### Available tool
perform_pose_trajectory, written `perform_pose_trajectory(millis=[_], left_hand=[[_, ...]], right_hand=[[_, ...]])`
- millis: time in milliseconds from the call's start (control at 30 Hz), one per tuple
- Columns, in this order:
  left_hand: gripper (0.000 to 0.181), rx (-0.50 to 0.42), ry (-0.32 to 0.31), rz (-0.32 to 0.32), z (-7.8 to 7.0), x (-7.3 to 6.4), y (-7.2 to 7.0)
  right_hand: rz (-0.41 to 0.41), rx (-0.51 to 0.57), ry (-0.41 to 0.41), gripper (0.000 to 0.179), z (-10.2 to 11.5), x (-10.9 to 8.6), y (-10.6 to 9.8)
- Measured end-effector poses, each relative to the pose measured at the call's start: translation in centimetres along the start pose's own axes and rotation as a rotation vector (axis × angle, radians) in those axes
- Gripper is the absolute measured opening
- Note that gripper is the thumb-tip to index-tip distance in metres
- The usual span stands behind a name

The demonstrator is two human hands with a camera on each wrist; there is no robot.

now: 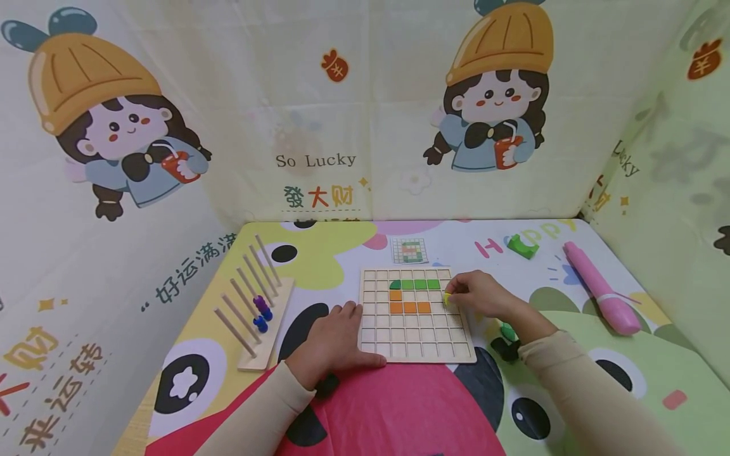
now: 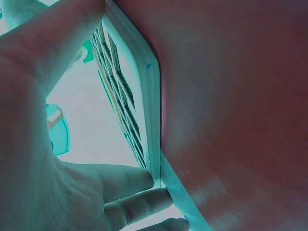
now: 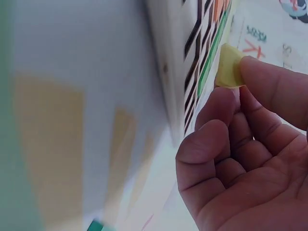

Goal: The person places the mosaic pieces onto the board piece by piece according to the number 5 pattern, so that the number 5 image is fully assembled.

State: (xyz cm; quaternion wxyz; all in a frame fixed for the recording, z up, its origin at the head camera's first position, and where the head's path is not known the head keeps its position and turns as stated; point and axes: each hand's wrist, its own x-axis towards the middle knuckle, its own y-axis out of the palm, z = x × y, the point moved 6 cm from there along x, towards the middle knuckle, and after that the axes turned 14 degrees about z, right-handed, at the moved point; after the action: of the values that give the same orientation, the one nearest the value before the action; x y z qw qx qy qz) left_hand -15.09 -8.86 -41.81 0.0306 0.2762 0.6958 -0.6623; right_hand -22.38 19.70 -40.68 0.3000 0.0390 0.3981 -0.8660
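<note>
My right hand [image 1: 476, 294] pinches a small yellow tile [image 3: 228, 68] between thumb and fingertip, at the right edge of the wooden grid board [image 1: 419, 348]. Spread around the board's near left corner, my left hand [image 1: 336, 339] touches its left side with the fingers and its near edge with the thumb. In the grid lie a row of green tiles [image 1: 420, 284], a dark green rounded tile [image 1: 395, 285] and several orange tiles [image 1: 410, 308]. Behind the board is a small pattern card [image 1: 409, 251] with a coloured grid.
To the left stands a wooden peg rack [image 1: 274, 323] with purple beads [image 1: 260, 303] and blue beads [image 1: 260, 324]. A green curved piece [image 1: 523, 247] and a pink bottle-shaped object [image 1: 601, 288] lie at the right. Small green and black items [image 1: 506, 342] sit beside my right wrist.
</note>
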Motion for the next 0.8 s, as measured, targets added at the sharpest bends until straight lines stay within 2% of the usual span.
perform_pose_trajectory(millis=[233,500,800], left_hand=[[0.120,0.008,0.000,-0.003,0.0,0.0,-0.1],[0.120,0.013,-0.003,-0.004,0.0,-0.1,-0.1],[0.120,0.002,-0.004,-0.004,0.0,-0.1,-0.1]], right_hand=[[0.038,-0.025,-0.014,0.005,1.2,1.0,1.1],[0.067,-0.117,0.002,0.004,2.1,1.7,1.8],[0.049,-0.189,0.012,0.006,2.4,1.9,2.1]])
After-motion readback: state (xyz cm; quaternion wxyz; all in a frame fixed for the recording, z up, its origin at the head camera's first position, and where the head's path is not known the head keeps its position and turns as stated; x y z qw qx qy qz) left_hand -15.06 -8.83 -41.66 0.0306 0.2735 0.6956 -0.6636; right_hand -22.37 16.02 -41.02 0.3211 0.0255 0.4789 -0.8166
